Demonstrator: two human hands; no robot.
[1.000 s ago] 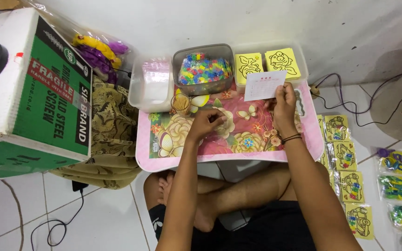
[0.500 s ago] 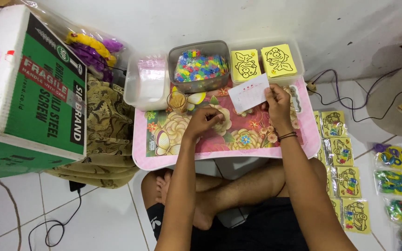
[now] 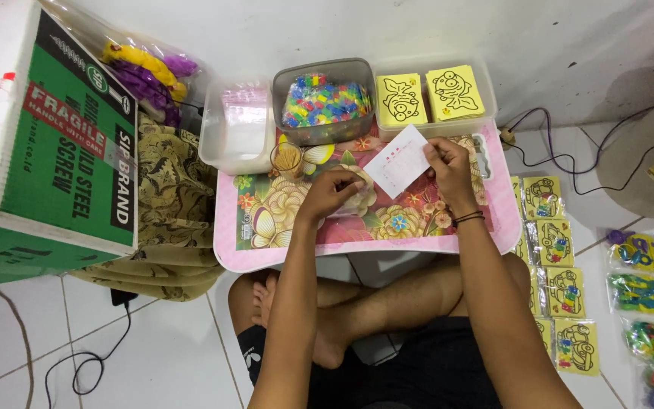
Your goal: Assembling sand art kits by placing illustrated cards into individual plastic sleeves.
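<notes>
right hand (image 3: 448, 170) fingers pinch white card (image 3: 397, 160) edge; left hand (image 3: 332, 191) fingers curled, contents unclear.

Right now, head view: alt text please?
A seated person's right hand holds a small clear bag over a pink floral lap table, while the left hand rests on it. Tubs of colourful beads and yellow cards sit behind.

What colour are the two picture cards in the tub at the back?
The picture cards are yellow with black line drawings, seen in the head view, the only one.
</notes>
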